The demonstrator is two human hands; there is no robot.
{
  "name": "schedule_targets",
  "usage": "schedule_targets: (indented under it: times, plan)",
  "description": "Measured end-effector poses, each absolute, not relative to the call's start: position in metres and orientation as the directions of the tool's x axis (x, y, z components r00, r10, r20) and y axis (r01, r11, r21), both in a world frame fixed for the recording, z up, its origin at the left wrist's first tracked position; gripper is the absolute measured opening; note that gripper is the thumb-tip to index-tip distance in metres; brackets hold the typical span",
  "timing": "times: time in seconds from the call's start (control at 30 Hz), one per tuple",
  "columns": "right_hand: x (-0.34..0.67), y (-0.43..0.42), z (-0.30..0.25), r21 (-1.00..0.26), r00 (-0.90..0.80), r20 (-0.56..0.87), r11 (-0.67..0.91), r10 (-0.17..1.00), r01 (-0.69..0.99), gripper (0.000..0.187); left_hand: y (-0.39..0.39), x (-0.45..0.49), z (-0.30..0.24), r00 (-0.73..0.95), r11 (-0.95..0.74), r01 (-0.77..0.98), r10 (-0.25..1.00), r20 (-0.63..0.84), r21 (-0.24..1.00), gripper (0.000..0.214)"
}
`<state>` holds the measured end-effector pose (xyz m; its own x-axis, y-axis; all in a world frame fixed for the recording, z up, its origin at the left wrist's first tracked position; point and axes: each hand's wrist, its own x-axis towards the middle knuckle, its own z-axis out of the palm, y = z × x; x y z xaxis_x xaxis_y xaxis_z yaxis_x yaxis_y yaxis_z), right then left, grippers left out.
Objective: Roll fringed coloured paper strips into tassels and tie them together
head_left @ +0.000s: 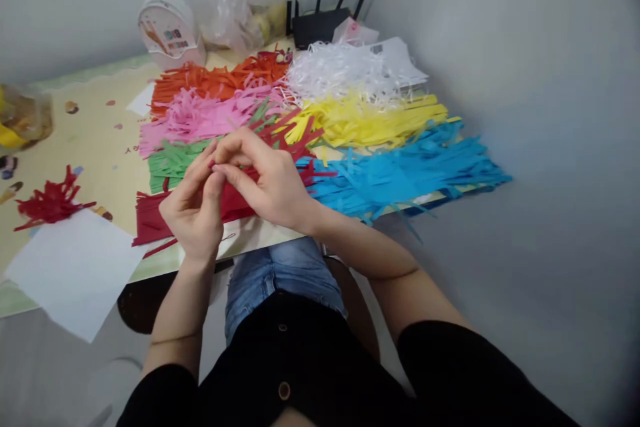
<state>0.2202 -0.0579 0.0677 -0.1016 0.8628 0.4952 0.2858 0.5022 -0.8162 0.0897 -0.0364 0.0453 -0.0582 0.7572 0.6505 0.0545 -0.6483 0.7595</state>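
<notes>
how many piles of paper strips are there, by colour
orange strips: 1
pink strips: 1
green strips: 1
white strips: 1
yellow strips: 1
blue strips: 1
red strips: 2, a big pile and a small bundle
total: 8

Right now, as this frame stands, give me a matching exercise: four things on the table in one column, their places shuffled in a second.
Things
1. blue strips
2. white sheet
3. round tub
4. dark red strips

Places
A. under the left hand and right hand
B. at the back of the table
C. at the table's right end
D. hanging over the near left edge

Pairs: 1-C, 2-D, 3-B, 4-A
</notes>
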Motion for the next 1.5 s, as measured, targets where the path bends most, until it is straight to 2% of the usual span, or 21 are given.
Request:
schedule_targets:
  times: [0.1, 0.17, 0.23, 0.3, 0.33, 0.4, 0.47, 0.63, 0.77, 0.83, 0.87, 0.93, 1.0, 1.07, 1.13, 1.23, 1.37, 1.5]
  plan:
    - [0.25, -0.055, 0.059, -0.658, -0.188, 0.604, 0.617, 0.775, 0.432, 0.021, -0.032, 0.097, 0.05, -0.242, -0.711, -0.025, 0.687, 0.686, 0.703, 0.012]
    - [0.287, -0.045, 0.044, -0.612, -0.153, 0.581, 0.554, 0.799, 0.565, 0.022, -0.032, 0.089, 0.057, -0.337, -0.755, -0.054, 0.63, 0.7, 0.653, 0.014]
    - [0.331, -0.03, 0.024, -0.605, -0.038, 0.392, 0.289, 0.919, 0.742, 0.023, -0.037, 0.075, 0.065, -0.344, -0.739, -0.078, 0.65, 0.678, 0.669, 0.016]
    - [0.369, -0.014, 0.002, -0.457, 0.055, 0.129, 0.01, 0.99, 0.889, 0.024, -0.045, 0.064, 0.071, -0.276, -0.654, -0.105, 0.743, 0.61, 0.749, 0.014]
    - [0.382, -0.008, -0.008, -0.379, 0.092, 0.039, -0.07, 0.995, 0.923, 0.027, -0.049, 0.06, 0.073, -0.239, -0.607, -0.114, 0.785, 0.572, 0.786, 0.013]
    - [0.397, 0.002, -0.024, -0.263, 0.133, -0.054, -0.143, 0.99, 0.954, 0.032, -0.056, 0.06, 0.073, -0.164, -0.541, -0.123, 0.838, 0.52, 0.832, 0.01]
    - [0.399, 0.008, -0.034, -0.222, 0.144, -0.073, -0.157, 0.987, 0.962, 0.035, -0.06, 0.065, 0.068, -0.073, -0.502, -0.115, 0.865, 0.497, 0.857, 0.011]
    - [0.388, 0.015, -0.042, -0.221, 0.145, -0.096, -0.164, 0.985, 0.961, 0.036, -0.059, 0.082, 0.051, 0.108, -0.402, -0.047, 0.908, 0.405, 0.914, 0.012]
    - [0.39, 0.012, -0.04, -0.22, 0.14, -0.091, -0.157, 0.986, 0.963, 0.037, -0.055, 0.088, 0.041, 0.086, -0.331, -0.051, 0.938, 0.335, 0.942, 0.009]
    - [0.394, 0.006, -0.035, -0.262, 0.158, -0.051, -0.165, 0.986, 0.951, 0.036, -0.051, 0.09, 0.036, 0.054, -0.303, -0.062, 0.95, 0.306, 0.951, 0.014]
    - [0.394, 0.001, -0.032, -0.324, 0.174, -0.01, -0.168, 0.985, 0.931, 0.033, -0.049, 0.091, 0.034, 0.043, -0.292, -0.064, 0.955, 0.295, 0.954, 0.018]
    - [0.389, -0.01, -0.022, -0.555, 0.207, 0.101, -0.117, 0.973, 0.823, 0.024, -0.044, 0.095, 0.03, 0.045, -0.277, -0.062, 0.959, 0.28, 0.959, 0.023]
    - [0.373, -0.023, -0.009, -0.807, 0.203, 0.201, 0.044, 0.958, 0.589, 0.016, -0.04, 0.101, 0.027, 0.063, -0.285, -0.058, 0.955, 0.288, 0.957, 0.024]
    - [0.348, -0.036, 0.008, -0.927, 0.148, 0.262, 0.206, 0.954, 0.312, 0.017, -0.038, 0.107, 0.027, 0.084, -0.329, -0.05, 0.939, 0.332, 0.943, 0.022]
    - [0.319, -0.048, 0.025, -0.953, 0.078, 0.279, 0.267, 0.957, 0.142, 0.02, -0.039, 0.112, 0.028, 0.1, -0.397, -0.035, 0.912, 0.399, 0.917, 0.016]
    - [0.286, -0.058, 0.043, -0.96, 0.02, 0.278, 0.277, 0.96, 0.031, 0.021, -0.042, 0.113, 0.033, 0.118, -0.468, -0.024, 0.876, 0.467, 0.883, 0.01]
    - [0.266, -0.058, 0.048, -0.958, 0.021, 0.287, 0.288, 0.958, -0.016, 0.02, -0.046, 0.104, 0.037, 0.1, -0.511, 0.003, 0.856, 0.508, 0.86, 0.011]
    - [0.261, -0.052, 0.047, -0.973, -0.007, 0.231, 0.231, 0.973, -0.013, 0.023, -0.047, 0.094, 0.032, 0.057, -0.532, 0.126, 0.847, 0.529, 0.837, 0.016]
